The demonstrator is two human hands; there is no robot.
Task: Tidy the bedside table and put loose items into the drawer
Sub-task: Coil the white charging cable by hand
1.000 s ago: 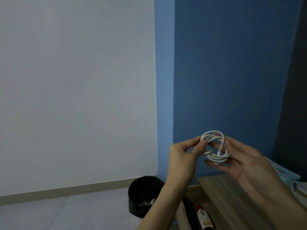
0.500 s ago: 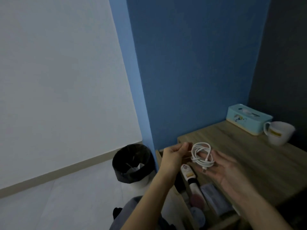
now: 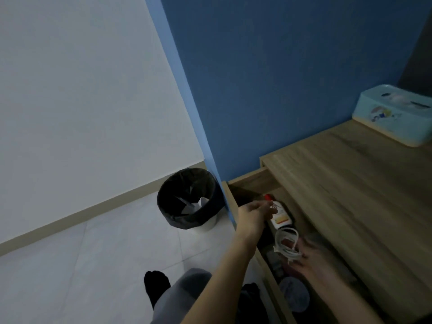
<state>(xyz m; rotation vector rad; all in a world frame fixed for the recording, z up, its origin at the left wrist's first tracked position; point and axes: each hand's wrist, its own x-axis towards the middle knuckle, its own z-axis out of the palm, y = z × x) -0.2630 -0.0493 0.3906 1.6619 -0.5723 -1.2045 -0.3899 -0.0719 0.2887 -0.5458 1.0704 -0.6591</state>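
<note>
The open drawer [image 3: 243, 183] of the wooden bedside table [image 3: 350, 183] serves as the landmark. Over its middle, the right hand [image 3: 313, 260], blurred with motion, holds a coiled white cable [image 3: 287, 244] in its fingers, the loops standing above the drawer's contents. Toward the drawer's far end, the left hand [image 3: 253, 216] hovers above the interior with fingers loosely curled; whether it grips anything cannot be told. Just beyond that hand, inside the drawer, lies a white bottle with a red cap [image 3: 279, 216]. Nearer the person, the drawer holds a round pale object [image 3: 294, 294] and other dim items too dark to identify. On the tabletop, well away from the drawer at the back corner against the blue wall [image 3: 280, 78], sits a light-blue tissue box [image 3: 395, 113]. On the floor to the left of the drawer stands a black-lined wastebasket [image 3: 189, 198] with crumpled paper inside.
</note>
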